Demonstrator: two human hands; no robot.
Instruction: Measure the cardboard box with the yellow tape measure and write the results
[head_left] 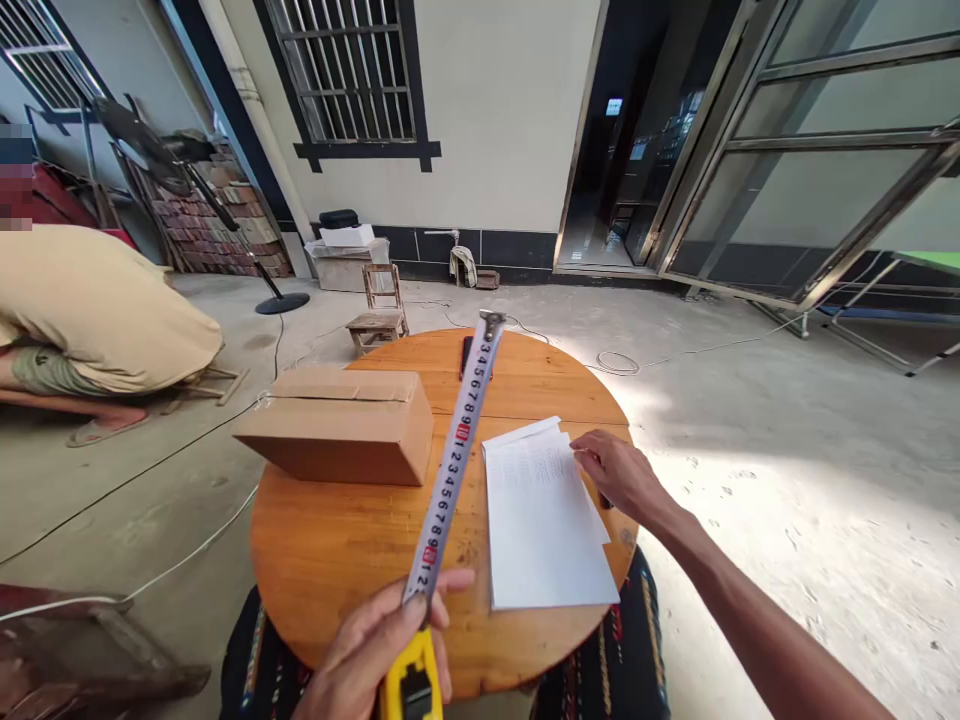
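Observation:
My left hand (pixel 375 650) is closed round a yellow tape measure (pixel 411 685) at the near edge of a round wooden table (pixel 337 540). Its blade (pixel 457 450) stretches out over the table toward the far side, between a closed cardboard box (pixel 341 425) on the left and white paper sheets (pixel 544 520) on the right. My right hand (pixel 619 475) rests at the right edge of the sheets, fingers curled on the paper. A dark object shows under that hand; I cannot make it out. A dark pen-like item (pixel 466 355) lies near the table's far edge.
A person in a beige top (pixel 97 310) bends low on the left. A small wooden chair (pixel 379 310) stands behind the table, a fan stand (pixel 281 300) further left. Cables cross the concrete floor. Metal-framed doors (pixel 810 160) stand at the right.

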